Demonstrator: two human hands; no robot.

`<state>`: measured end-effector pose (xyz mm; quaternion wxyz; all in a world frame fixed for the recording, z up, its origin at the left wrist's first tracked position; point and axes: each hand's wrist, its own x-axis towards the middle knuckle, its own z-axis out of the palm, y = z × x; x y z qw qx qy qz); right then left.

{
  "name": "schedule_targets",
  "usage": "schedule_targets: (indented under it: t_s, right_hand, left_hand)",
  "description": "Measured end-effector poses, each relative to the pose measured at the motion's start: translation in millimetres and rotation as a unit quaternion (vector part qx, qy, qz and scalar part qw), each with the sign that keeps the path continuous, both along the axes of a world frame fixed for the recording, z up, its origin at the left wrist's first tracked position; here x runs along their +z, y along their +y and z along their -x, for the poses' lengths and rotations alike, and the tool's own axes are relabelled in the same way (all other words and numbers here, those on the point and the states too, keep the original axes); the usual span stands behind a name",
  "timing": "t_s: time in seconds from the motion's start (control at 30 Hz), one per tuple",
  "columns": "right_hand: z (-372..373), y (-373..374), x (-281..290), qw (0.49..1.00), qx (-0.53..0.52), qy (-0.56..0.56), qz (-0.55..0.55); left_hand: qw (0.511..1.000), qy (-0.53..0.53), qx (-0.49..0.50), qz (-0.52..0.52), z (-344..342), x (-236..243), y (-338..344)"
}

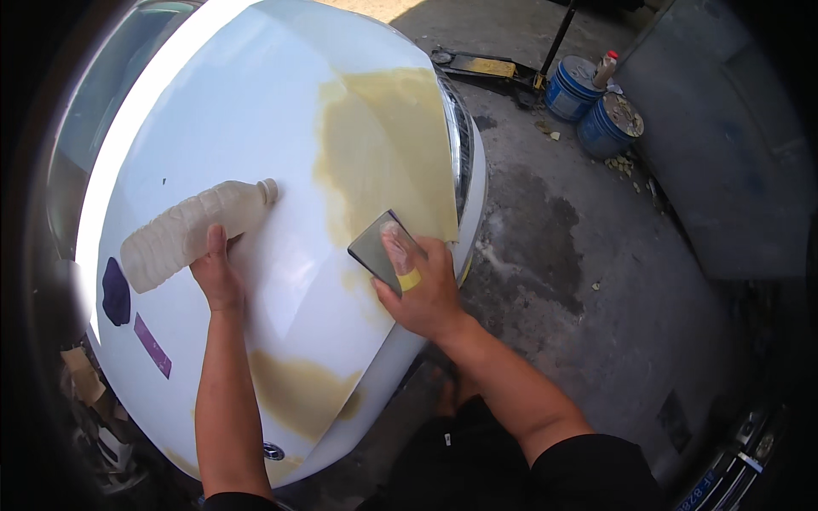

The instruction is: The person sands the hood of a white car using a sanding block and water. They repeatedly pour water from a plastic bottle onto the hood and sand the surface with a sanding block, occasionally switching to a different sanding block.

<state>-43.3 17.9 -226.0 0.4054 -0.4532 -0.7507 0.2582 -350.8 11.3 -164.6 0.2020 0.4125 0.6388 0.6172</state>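
My left hand (217, 268) grips a cloudy plastic bottle (162, 238), tilted over the white car hood (196, 102). My right hand (426, 294) holds a flat grey-green pad (368, 249) on the hood at the lower edge of a large yellowish patch (383, 145); one finger, wrapped in pale material with a yellow band, lies along the pad. Another yellowish patch (302, 392) is near the hood's front. A dark purple pad (116, 291) and a purple strip (153, 345) lie left of the bottle.
Right of the car, on the stained concrete floor (545, 255), are a floor jack (481, 66) and two blue buckets (569, 94) with small pale scraps nearby. A large grey panel (716, 136) stands at the right. Another vehicle's front (741, 460) shows at lower right, cardboard (85, 375) at left.
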Motion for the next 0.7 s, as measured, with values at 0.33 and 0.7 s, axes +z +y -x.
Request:
schedule_targets:
  t_s: [0.33, 0.7]
  right_hand:
    - [-0.3, 62.8, 8.7, 0.997, -0.041, -0.040, -0.057]
    - [-3.9, -47.2, -6.5, 0.999, -0.025, 0.016, -0.035]
  left_hand:
    - [0.999, 0.025, -0.020, -0.011, -15.8, 15.2, 10.9]
    - [1.000, 0.018, -0.010, -0.015, -4.5, 9.9, 8.7]
